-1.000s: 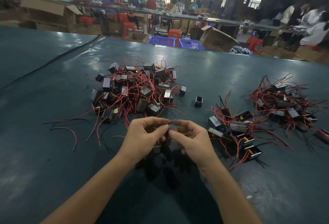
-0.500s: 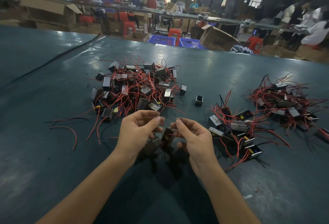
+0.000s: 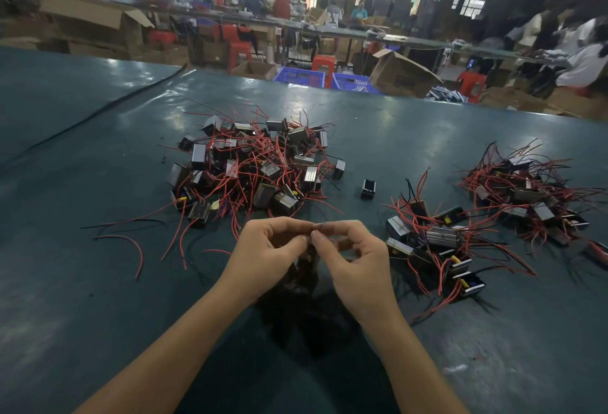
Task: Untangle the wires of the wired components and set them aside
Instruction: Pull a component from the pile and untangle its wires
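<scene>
Before the tangled pile (image 3: 260, 166), left hand (image 3: 266, 259) and right hand (image 3: 358, 265) each pinching thin wires (image 3: 321, 223), dangling component (image 3: 307, 264) mostly hidden beneath.

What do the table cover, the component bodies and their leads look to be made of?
Table cover: dark teal sheet, probably vinyl or rubber; its gloss mirrors the lights. Component bodies, like this lone one: black casing, likely plastic; others carry silvery, metal-looking faces. Leads: red, thin, curving freely, so probably plastic-insulated wire.

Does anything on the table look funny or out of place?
One small black component sits all alone between the big tangled pile and the middle pile, and no wires show on it.
</scene>
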`<state>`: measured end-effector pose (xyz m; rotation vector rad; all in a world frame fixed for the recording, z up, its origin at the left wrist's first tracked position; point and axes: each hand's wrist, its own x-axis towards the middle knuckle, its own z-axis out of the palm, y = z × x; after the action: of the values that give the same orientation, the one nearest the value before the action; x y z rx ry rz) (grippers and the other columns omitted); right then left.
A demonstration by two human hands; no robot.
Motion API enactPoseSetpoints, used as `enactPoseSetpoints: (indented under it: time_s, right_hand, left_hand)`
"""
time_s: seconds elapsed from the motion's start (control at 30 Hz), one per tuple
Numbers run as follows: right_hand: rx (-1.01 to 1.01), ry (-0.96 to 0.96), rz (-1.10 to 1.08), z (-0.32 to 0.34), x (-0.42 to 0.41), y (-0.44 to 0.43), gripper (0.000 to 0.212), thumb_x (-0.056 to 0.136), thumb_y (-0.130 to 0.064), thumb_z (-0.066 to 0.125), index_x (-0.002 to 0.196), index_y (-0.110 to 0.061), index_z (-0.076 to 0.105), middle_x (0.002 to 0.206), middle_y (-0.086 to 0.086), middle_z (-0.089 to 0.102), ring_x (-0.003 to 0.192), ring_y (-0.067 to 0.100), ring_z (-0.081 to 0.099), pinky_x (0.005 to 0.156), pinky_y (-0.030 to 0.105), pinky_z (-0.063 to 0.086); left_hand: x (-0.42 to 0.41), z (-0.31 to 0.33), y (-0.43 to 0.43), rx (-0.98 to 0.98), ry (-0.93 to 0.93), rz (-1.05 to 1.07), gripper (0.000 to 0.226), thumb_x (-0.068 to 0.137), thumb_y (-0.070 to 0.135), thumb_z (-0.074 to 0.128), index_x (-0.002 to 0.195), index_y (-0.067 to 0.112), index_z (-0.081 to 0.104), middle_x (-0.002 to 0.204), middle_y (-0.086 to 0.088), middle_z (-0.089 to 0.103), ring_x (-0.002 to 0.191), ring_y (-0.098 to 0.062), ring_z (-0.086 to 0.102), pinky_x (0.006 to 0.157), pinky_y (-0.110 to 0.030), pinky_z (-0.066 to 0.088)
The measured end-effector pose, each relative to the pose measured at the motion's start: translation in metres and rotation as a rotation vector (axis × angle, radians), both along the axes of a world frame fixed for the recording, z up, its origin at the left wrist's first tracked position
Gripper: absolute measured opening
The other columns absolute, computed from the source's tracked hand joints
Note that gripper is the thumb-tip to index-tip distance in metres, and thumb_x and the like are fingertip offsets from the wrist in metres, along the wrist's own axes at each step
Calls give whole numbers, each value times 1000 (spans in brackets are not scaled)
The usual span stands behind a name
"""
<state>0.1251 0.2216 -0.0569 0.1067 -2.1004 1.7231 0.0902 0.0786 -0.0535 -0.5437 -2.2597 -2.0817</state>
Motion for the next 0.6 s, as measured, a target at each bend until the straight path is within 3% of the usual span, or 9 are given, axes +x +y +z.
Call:
enactPoseSetpoints:
  time_s: [0.13, 0.4, 0.6]
  right_hand:
    - [43, 37, -47, 3, -1, 3, 10, 82, -8, 75, 85, -18, 73, 101, 0, 60, 72, 2, 58, 59, 11, 46]
    - [33, -28, -16, 8, -1, 7, 9, 84, -8, 73, 87, -16, 76, 83, 1, 71, 73, 4, 63, 68, 14, 49]
    - [-327, -278, 33, 11, -1, 8, 11, 81, -13, 75, 72, -18, 76, 63, -3, 70, 56, 2, 62, 51, 15, 47]
  left_hand:
    - [1, 2, 0, 43, -7, -68, 26, 85, -1, 69, 87, 24, 75, 83, 5, 77, 80, -9, 73, 70, -14, 53]
    - [1, 2, 1, 114, -44, -134, 22, 82, -5, 68, 87, 15, 74, 81, 3, 77, 79, -7, 72, 70, -13, 52]
    - [4, 3, 1, 138, -14, -148, 13, 72, 14, 75, 85, 16, 76, 83, -2, 77, 80, -13, 74, 72, -17, 54]
